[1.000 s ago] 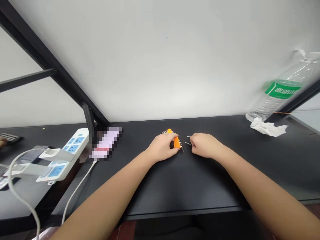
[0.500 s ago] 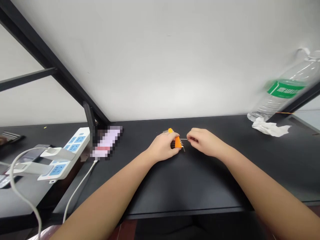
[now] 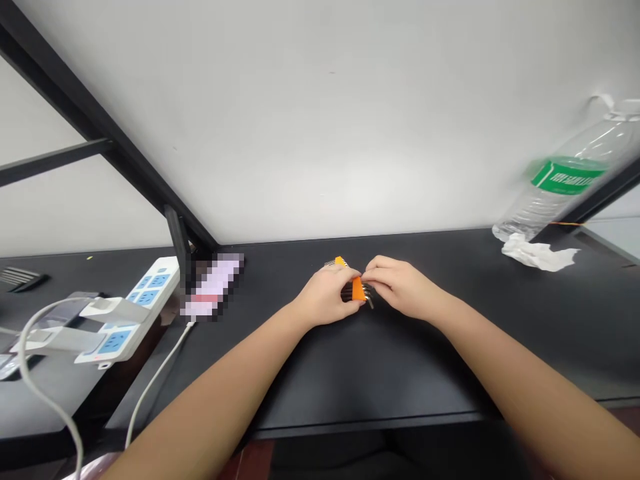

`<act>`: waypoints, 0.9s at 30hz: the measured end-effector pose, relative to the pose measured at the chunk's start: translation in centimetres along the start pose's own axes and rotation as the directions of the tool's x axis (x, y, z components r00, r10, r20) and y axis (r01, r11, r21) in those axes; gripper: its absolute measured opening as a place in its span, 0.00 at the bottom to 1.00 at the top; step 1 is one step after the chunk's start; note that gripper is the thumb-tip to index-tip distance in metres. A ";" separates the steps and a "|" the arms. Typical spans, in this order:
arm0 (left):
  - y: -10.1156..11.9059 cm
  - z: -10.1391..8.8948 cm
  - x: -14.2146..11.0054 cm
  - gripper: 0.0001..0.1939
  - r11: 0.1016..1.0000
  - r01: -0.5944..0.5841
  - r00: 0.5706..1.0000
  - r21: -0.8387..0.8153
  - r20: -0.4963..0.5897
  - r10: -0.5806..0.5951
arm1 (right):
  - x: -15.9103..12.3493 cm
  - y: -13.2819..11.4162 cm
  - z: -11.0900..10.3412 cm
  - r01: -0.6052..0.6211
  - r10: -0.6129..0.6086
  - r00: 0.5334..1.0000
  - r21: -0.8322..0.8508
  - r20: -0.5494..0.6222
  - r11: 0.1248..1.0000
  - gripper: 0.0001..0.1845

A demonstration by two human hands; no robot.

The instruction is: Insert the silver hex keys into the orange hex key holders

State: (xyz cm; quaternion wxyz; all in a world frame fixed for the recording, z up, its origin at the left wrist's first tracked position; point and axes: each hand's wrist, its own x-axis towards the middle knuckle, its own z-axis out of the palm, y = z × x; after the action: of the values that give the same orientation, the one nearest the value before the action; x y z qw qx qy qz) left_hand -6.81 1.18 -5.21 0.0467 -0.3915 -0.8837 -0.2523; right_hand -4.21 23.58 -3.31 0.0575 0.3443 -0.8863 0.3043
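My left hand [image 3: 327, 297] is wrapped round an orange hex key holder [image 3: 358, 289] on the black tabletop. Several metal hex keys [image 3: 369, 297] sit in it, their bent ends showing on the right and their thin tips at the far left. Close against the holder's right end, my right hand [image 3: 395, 283] has its fingertips pinched together. A thin hex key was visible in that pinch earlier; now the fingers hide it at the holder's edge.
On the left lie a white power strip [image 3: 150, 293] with plugged-in adapters, a blurred-out phone [image 3: 215, 283] and its white cable [image 3: 157, 383]. A large clear bottle [image 3: 565, 177] and crumpled tissue [image 3: 537, 253] stand at the back right, near the wall.
My right hand has moved left up to the holder. The length of hex key that showed between the hand and the holder is no longer visible. My left hand keeps its grip.
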 end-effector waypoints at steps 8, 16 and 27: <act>0.1 0.1 -0.1 0.18 1.000 0.009 1.000 -0.009 0.000 -0.009 | 0.5 1.4 0.4 -0.185 0.189 0.982 0.169 -0.004 0.968 0.08; -0.4 0.2 -0.2 0.24 0.992 0.116 0.993 -0.052 0.036 -0.114 | -0.1 4.5 -1.9 -0.346 0.398 0.912 -0.329 0.102 0.878 0.08; -0.4 0.3 -0.1 0.24 0.990 0.136 0.990 -0.024 0.033 -0.135 | 0.3 2.2 -0.7 -0.307 0.429 0.895 -0.534 0.119 0.788 0.06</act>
State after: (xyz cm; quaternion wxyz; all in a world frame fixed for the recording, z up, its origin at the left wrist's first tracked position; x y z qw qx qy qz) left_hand -7.00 1.02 -5.64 0.0104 -0.3352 -0.9054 -0.2602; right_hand -5.97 25.08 -3.79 -0.0204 0.1699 -0.9849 0.0255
